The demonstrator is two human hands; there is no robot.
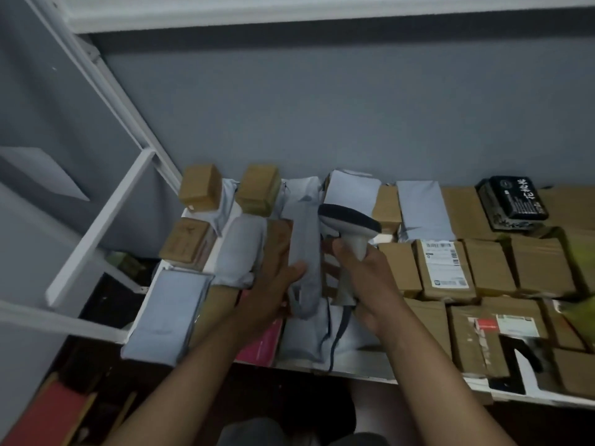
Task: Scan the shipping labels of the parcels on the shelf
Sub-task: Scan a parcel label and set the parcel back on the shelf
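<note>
Scanner [349, 226] in right hand [370, 284]

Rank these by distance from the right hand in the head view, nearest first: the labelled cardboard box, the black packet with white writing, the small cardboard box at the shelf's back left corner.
From the right hand, which grips the scanner:
1. Labelled cardboard box, just to its right.
2. Small cardboard box, back left corner.
3. Black packet, far back right.

boxes [576, 272] cut off at right edge, box label [444, 263] print too blurred to read
</note>
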